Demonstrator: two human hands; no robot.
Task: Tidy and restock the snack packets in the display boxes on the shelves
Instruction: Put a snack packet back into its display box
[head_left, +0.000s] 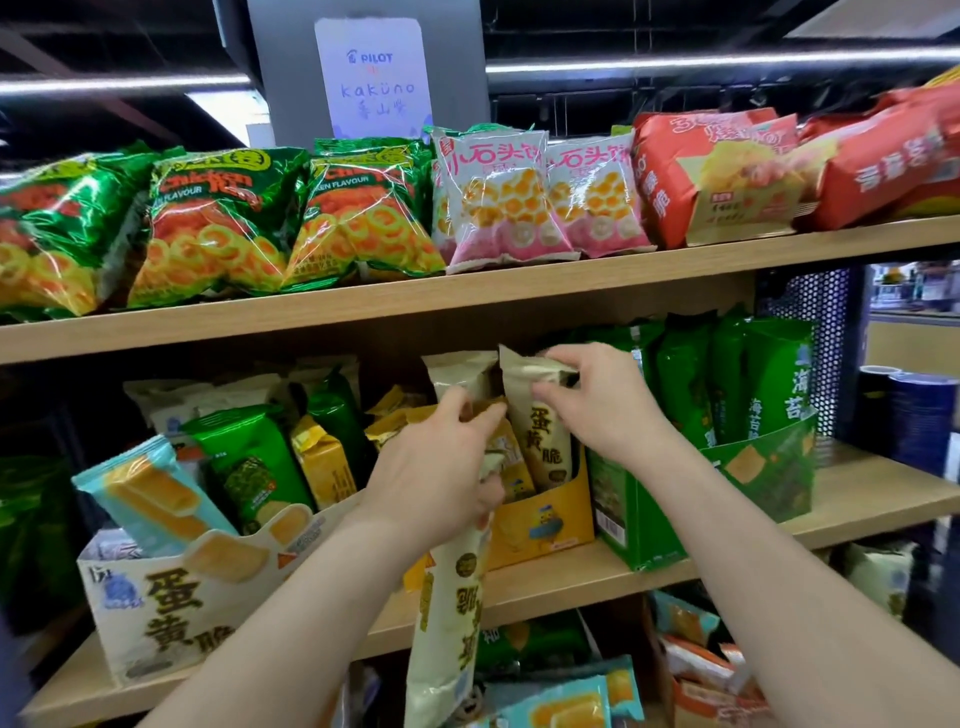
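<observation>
The left hand (436, 467) is closed around the upper end of a long cream packet (449, 597). This packet hangs down from the grip in front of the middle shelf (597, 571), and its lower end reaches below the shelf board. The right hand (608, 400) pinches the top seal of an upright cream packet (540, 436) between thumb and fingertips. This packet stands in the right side of the yellow display box (545, 525). A rear cream packet (460, 371) stands upright just to its left, above the fingers of the left hand. The yellow display box sits on the middle shelf between two other boxes. The white display box (171, 603) is to its left, set at an angle near the shelf edge. The green display box (753, 483) is to its right, just beside it; whether the two touch cannot be determined. The white display box holds a mixed set: a light-blue packet (150, 499) tilted to the left, a green packet (249, 462) and a yellow packet (322, 462). The green display box holds a row of upright seaweed packets (769, 384). The upper shelf (467, 293) carries green ring-snack bags (218, 223) at the left, pink-and-white bags (498, 202) at the centre and red packets (717, 176) at the right. Further loose packets (566, 701) lie on the level below the middle shelf.
</observation>
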